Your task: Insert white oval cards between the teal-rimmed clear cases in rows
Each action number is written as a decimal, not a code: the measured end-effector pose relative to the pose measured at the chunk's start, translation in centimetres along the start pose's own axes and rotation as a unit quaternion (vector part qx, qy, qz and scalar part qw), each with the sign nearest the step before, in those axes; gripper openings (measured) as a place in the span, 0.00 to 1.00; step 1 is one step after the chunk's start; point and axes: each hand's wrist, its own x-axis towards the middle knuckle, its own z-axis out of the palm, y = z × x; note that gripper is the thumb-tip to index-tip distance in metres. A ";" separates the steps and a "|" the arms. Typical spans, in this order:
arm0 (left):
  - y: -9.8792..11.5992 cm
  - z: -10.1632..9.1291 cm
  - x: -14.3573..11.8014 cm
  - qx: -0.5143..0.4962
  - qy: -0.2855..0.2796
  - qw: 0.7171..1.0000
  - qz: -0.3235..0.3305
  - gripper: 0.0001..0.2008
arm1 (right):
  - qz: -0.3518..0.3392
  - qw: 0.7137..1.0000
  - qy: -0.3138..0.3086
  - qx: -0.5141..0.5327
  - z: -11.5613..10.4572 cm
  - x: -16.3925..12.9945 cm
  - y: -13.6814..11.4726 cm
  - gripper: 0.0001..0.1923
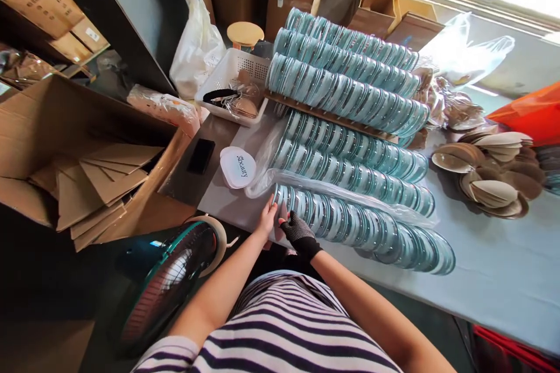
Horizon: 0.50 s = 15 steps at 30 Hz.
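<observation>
Close to the table's near edge, my bare left hand (266, 220) pinches the edge of a thin, brownish round disc (280, 220). My right hand (300, 232), in a black fingerless glove with pale dots, is closed at the other side of this disc, thumb toward it. Both hands are at the left end of the front row of clear, teal-tinted round lids (359, 227), which stand on edge, packed together. A stack of white round pieces printed with black lettering (238, 167) lies to the left of my hands.
More rows of round lids (345, 90) stand behind. Brown oval discs (490, 169) are piled at right. A white basket (210, 78) and a dark phone-like object (201, 156) lie at left. An open carton (26, 145) and a fan (170, 285) stand left of the table.
</observation>
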 end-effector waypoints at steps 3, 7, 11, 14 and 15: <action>0.1 0.0 0.1 0.003 -0.022 1.000 0.002 0.20 | 0.063 0.987 -0.034 0.146 0.2 -0.9 0.7 0.05; 0.1 -0.1 0.2 0.013 -0.036 0.999 -0.003 0.20 | 0.055 0.979 -0.028 0.195 0.3 -0.3 0.5 0.04; 0.1 -0.3 0.3 0.018 -0.036 0.999 0.001 0.20 | 0.033 0.997 0.004 0.072 0.4 1.1 -0.4 0.06; 0.1 -0.4 0.7 0.021 -0.036 0.999 -0.002 0.20 | 0.004 0.997 0.039 -0.065 0.2 1.6 -1.3 0.08; 0.1 -0.4 0.9 0.022 -0.034 0.999 -0.003 0.21 | -0.007 0.994 0.049 -0.098 0.1 1.7 -1.5 0.08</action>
